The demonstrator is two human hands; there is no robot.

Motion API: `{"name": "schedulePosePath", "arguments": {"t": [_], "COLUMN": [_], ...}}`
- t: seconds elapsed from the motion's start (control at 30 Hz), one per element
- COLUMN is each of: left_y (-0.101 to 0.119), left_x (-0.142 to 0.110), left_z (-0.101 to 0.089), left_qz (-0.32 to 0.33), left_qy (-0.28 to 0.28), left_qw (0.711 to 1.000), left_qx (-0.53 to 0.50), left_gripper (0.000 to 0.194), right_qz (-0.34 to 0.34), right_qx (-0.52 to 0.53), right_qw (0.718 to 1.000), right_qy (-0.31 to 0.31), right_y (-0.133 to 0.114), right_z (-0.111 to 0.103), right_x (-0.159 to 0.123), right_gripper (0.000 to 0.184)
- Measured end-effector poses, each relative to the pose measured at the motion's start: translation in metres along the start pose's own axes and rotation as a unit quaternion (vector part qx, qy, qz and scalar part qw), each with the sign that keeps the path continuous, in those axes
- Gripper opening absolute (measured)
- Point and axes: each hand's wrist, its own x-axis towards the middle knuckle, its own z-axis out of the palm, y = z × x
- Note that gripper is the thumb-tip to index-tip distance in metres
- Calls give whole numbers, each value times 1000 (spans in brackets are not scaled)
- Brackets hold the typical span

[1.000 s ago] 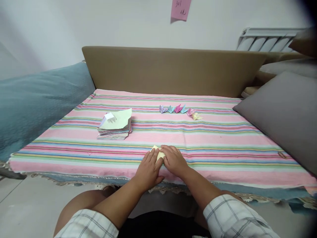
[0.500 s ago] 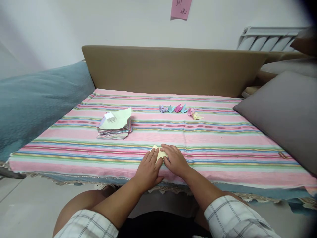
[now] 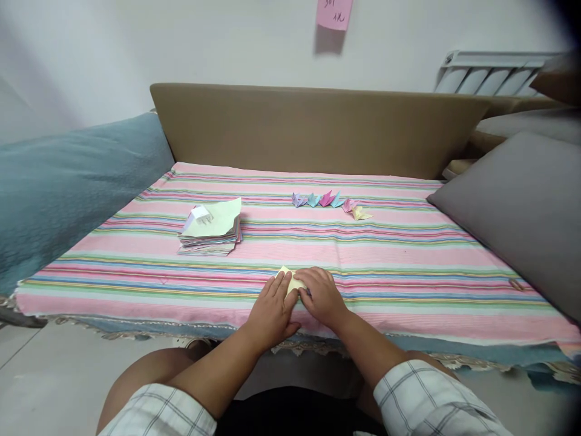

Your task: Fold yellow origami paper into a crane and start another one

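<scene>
A small pale yellow piece of folded paper [image 3: 294, 284] lies on the striped cloth near the front edge, mostly covered by my hands. My left hand [image 3: 269, 310] rests flat over its left part, fingers stretched out and the thumb reaching toward the middle. At the paper's right side, my right hand [image 3: 323, 296] has its fingers curled, with thumb and fingertips closed on the edge. The folds under my fingers are hidden.
A stack of colored paper sheets [image 3: 218, 233] stands to the left with a white plug adapter [image 3: 201, 214] on top. Several folded paper cranes [image 3: 327, 198] sit in a row farther back. A grey cushion [image 3: 521, 212] leans at the right; a brown backrest [image 3: 308, 130] runs behind.
My right hand has shifted slightly, its fingers curling a little more at the paper's edge. My left hand stays in place. The pink note on the wall has flapped up.
</scene>
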Motion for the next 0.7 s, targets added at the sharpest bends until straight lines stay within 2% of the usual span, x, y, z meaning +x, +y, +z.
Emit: {"name": "schedulePosePath", "arguments": {"t": [0.23,0.47,0.7], "left_y": [0,-8,-23], "left_x": [1,-6,-22], "left_z": [-1,-6,-15], "left_qz": [-3,-4,-39], "left_qy": [2,-2,4], "left_qw": [1000,1000,999], "left_qx": [-3,12,26], "left_gripper": [67,67,60], "right_qz": [6,7,15], "right_qx": [4,3,15], "right_qw": [1000,1000,999], "right_qy": [-14,-28,-26], "right_y": [-2,-3,-2], "right_z": [-1,-5,-3], "right_x": [-1,1,1], "right_gripper": [21,20,19]}}
